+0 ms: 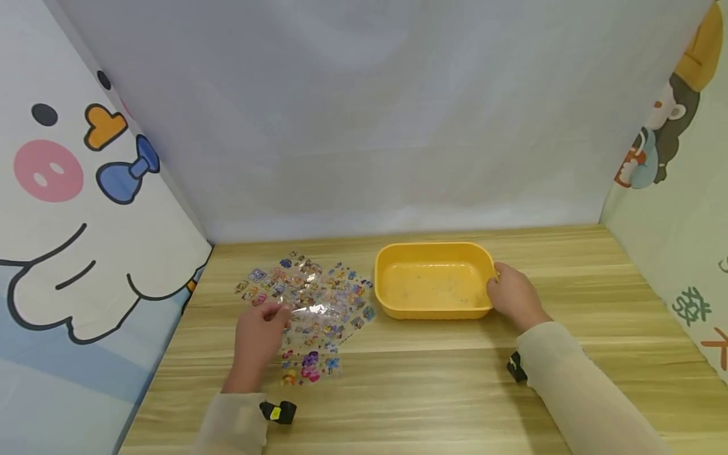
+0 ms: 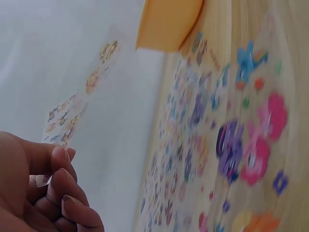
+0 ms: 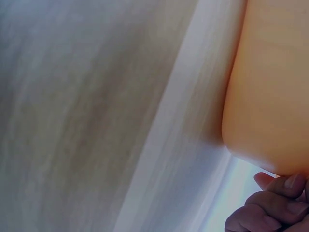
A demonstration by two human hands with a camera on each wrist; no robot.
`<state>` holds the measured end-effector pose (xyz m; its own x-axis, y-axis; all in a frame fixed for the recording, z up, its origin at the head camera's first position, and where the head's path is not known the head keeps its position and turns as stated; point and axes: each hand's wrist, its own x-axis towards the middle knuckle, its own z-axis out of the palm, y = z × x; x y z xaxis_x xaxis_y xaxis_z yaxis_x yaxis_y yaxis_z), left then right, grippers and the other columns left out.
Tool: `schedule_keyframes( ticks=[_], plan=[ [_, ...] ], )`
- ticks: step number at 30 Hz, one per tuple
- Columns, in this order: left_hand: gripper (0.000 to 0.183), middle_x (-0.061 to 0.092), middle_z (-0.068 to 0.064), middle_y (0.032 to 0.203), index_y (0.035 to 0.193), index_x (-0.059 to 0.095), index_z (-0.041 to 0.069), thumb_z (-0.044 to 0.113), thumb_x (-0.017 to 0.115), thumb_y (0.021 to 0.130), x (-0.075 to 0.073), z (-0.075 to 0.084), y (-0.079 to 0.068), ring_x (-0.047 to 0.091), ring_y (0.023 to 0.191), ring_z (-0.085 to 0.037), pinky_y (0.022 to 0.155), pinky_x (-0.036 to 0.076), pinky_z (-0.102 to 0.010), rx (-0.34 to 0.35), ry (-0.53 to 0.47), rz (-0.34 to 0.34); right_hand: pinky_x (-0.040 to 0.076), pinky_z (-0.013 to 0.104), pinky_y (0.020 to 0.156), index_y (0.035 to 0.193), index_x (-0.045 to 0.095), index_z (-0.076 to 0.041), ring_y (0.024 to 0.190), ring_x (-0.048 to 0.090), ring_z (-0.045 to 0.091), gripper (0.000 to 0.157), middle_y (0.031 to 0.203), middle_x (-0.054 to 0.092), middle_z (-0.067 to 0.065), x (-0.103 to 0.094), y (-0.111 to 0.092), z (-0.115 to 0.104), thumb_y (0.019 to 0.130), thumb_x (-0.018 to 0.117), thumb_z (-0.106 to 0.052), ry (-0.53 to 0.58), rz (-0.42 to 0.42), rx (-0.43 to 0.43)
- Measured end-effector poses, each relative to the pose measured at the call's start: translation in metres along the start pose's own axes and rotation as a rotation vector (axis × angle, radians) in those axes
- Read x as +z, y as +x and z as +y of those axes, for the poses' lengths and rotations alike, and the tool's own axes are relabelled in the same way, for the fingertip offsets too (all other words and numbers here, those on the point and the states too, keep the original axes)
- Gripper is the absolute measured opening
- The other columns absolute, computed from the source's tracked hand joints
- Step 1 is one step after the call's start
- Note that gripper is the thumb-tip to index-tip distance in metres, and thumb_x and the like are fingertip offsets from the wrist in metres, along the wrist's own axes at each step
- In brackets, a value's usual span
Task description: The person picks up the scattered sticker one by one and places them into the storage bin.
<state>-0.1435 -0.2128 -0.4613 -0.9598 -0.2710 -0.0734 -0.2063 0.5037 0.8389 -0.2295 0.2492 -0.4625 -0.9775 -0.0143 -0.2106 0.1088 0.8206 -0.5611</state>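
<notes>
My left hand [image 1: 260, 335] pinches the edge of a clear sticker sheet [image 2: 67, 118] between thumb and forefinger. In the left wrist view that sheet stands raised and slanted away from the fingertips, printed with small brownish figures. Beneath it, several more transparent sticker sheets [image 1: 309, 366] overlap on the table, one bearing purple, pink and blue ponies. To their right, a yellow plastic basin [image 1: 435, 314] rests on the table. My right hand [image 1: 516, 294] grips the basin's right rim; the right wrist view shows curled fingers [image 3: 270, 208] at its orange-looking wall.
The wood-grain table [image 1: 409, 392] runs back to a white cloth wall [image 1: 398, 126]. A cartoon-printed panel [image 1: 102, 253] borders the left side, and another printed panel [image 1: 677, 240] borders the right. Black wrist devices [image 1: 279, 412] sit at the cream sleeves.
</notes>
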Motion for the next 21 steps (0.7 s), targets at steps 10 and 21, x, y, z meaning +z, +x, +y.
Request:
schedule_keyframes(
  ticks=[10,21],
  plan=[
    [0.028,0.074,-0.005,0.090,0.120,0.075,0.006,0.026,0.060,0.106,0.038,0.024,-0.007,0.054,0.064,-0.018,0.054,0.043,-0.030,0.018,-0.052,-0.049,0.036,0.062,0.111,0.153,0.028,0.017,0.133,0.046,0.048,0.057,0.152,0.036,0.038,0.001,-0.001,-0.001,0.106,0.036,-0.015,0.017,0.012,0.002],
    [0.025,0.074,0.000,0.085,0.119,0.075,0.006,0.023,0.063,0.105,0.076,0.050,-0.012,0.070,0.083,-0.031,0.060,0.051,-0.032,0.063,-0.135,-0.075,0.036,0.063,0.111,0.153,0.029,0.017,0.131,0.048,0.046,0.057,0.152,0.037,0.038,0.003,0.001,0.001,0.106,0.036,-0.015,0.012,0.014,-0.002]
  ],
)
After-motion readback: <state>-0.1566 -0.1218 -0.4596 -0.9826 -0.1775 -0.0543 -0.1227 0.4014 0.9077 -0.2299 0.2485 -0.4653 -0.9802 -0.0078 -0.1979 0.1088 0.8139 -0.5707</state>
